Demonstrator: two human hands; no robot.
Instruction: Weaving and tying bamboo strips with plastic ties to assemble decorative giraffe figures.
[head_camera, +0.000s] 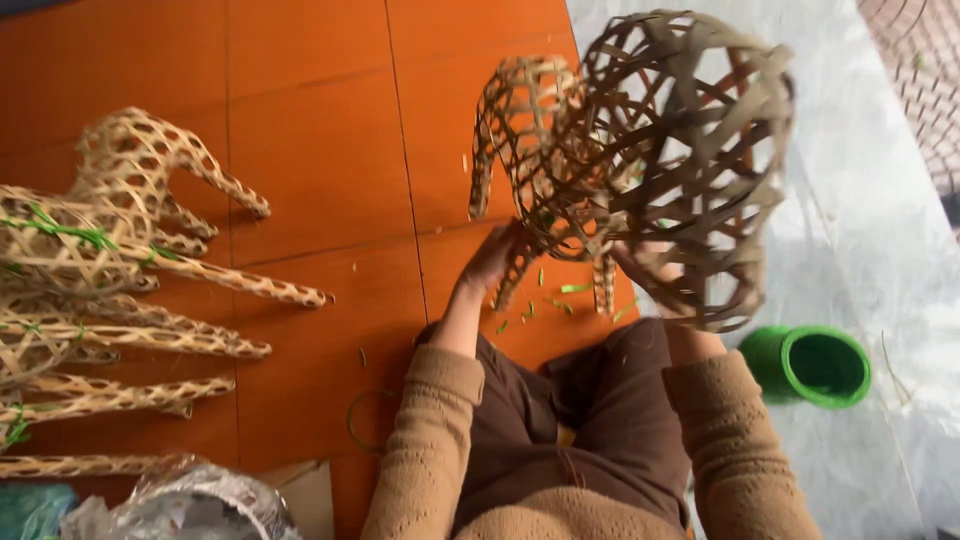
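We see the left hand (492, 258) gripping a leg of the pale open-weave bamboo animal figure (530, 150), likely to steady it upright on the orange wooden floor (320, 150). The right hand (650, 268) sits at the figure's other side, mostly hidden behind a dark round lattice bamboo basket (700, 160) (so we cannot tell its grip). Finished woven bamboo figures (130, 250) lie well apart at the left; a green plastic-cord spool (815, 365) rests near the right knee.
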